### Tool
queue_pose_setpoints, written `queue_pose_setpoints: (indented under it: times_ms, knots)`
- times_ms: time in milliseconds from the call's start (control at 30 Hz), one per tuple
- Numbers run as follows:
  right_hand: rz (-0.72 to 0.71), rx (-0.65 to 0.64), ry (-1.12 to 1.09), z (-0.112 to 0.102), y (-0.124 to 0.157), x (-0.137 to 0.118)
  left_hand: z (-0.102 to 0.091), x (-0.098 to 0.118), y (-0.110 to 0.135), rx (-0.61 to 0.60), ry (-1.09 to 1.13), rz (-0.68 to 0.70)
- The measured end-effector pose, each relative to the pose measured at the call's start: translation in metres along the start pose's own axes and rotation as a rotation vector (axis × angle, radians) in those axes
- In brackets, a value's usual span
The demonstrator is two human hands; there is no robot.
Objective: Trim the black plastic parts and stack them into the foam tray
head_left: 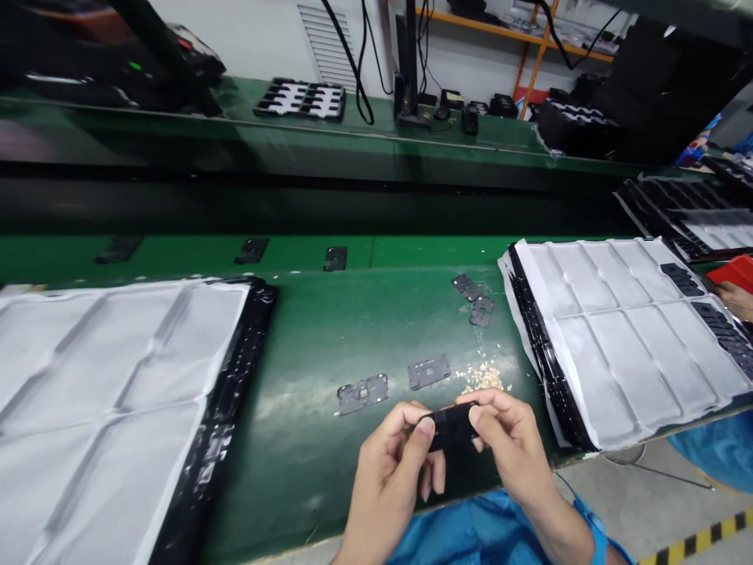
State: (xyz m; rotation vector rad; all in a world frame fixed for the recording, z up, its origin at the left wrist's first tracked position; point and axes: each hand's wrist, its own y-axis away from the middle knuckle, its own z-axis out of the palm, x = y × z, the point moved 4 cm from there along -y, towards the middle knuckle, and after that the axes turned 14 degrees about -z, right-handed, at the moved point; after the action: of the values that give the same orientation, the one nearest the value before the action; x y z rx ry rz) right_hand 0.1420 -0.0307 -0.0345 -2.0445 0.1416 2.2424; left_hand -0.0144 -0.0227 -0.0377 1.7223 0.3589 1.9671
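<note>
A small flat black plate (452, 428) is held level above the front of the green bench. My left hand (397, 463) pinches its left end between thumb and fingers. The plate's right end is gripped by my right hand (509, 435) in the same way. Just beyond my hands lie a dark plate with cut-outs (362, 394) and a similar grey plate (429, 372). A scatter of tiny gold-coloured pieces (485, 377) sits past my right fingers. Farther back, two small black parts (481, 311) touch or overlap each other.
Stacked black trays with a white lining (106, 377) stand at the left, and another white-lined tray stack (623, 329) at the right. Several black parts (336, 258) lie along the green strip behind. At the far right a person's hand (735, 300) is beside something red.
</note>
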Motion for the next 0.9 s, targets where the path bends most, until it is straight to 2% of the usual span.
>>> queue_pose_setpoints:
  times_ms: [167,300,467,633,800,900]
  knots:
    - [0.001,0.044,0.088,0.008,0.000,0.003,-0.011,-0.009,0.000,-0.079,-0.012,-0.037]
    - [-0.009,0.035,0.166,0.014,0.002,0.005,-0.019,-0.004,0.009,-0.118,-0.005,-0.128]
    - [0.023,0.000,0.210,0.023,0.001,0.008,-0.030,0.003,0.012,-0.081,0.065,-0.164]
    - [-0.027,-0.035,0.260,0.039,0.001,0.003,-0.041,-0.004,0.006,-0.025,0.148,-0.145]
    - [-0.150,-0.109,0.331,0.050,0.007,0.001,-0.058,-0.013,0.007,-0.024,0.194,-0.142]
    - [-0.159,-0.206,0.343,0.056,0.014,0.008,-0.071,-0.010,0.014,-0.055,0.047,-0.161]
